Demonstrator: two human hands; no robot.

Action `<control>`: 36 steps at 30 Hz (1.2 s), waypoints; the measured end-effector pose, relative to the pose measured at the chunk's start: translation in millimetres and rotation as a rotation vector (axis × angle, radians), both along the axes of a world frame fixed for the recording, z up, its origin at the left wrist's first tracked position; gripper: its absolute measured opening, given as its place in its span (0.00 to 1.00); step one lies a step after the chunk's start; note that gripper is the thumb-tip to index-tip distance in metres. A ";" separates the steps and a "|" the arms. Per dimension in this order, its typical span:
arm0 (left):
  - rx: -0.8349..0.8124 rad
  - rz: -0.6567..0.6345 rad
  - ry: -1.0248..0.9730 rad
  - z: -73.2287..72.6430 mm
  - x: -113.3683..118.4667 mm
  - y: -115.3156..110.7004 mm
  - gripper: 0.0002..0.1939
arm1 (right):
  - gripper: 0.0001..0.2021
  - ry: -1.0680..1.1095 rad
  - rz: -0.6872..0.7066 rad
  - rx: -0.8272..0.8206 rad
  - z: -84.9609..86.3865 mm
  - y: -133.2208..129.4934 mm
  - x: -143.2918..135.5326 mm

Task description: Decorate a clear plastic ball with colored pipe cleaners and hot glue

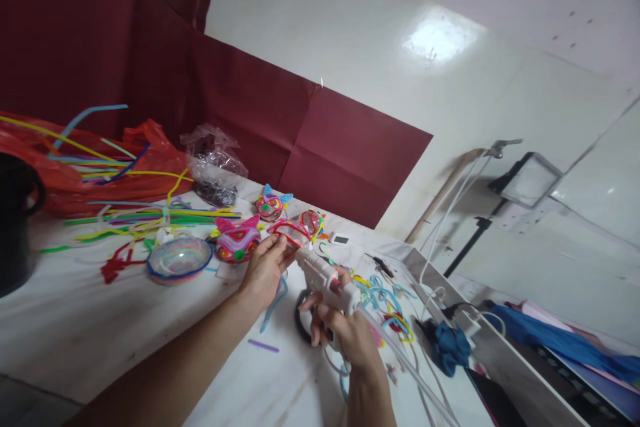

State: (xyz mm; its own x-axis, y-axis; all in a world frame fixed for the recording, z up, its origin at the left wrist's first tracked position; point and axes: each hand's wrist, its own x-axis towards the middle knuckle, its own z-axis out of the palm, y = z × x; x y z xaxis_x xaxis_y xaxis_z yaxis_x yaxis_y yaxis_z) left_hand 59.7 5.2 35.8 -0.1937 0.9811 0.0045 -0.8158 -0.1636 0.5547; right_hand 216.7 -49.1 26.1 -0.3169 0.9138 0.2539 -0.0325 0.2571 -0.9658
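My left hand is closed on a pink and red fuzzy craft piece, its fingers at the near left side. In my right hand is a white glue gun, its nozzle close to the craft piece; a long clear stick trails from its back. Left of my left hand sits a pink and purple animal face with a green nose. Behind the piece are a small face with blue ears and a round multicoloured one.
A clear bowl with a blue rim, a black container and a red bag of pipe cleaners stand left. Right are scattered pipe cleaners, pliers, cables and a blue scrunchie. A purple strip lies in front.
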 end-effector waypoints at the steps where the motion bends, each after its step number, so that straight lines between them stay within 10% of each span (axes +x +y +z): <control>1: 0.002 0.000 0.000 -0.2 -0.1 0.2 0.09 | 0.23 -0.001 0.002 -0.003 0.3 -0.1 -0.1; 36: 0.003 -0.006 -0.001 -0.3 -0.6 0.4 0.08 | 0.23 0.007 0.010 -0.007 0.9 -1.7 -0.2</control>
State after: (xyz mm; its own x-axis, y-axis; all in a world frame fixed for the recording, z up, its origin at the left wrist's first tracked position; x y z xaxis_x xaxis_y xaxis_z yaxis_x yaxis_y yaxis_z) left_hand 59.1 5.7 35.5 -0.1875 0.9822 0.0072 -0.8175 -0.1601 0.5532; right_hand 216.6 -50.8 26.9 -0.3242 0.9124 0.2500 -0.0418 0.2502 -0.9673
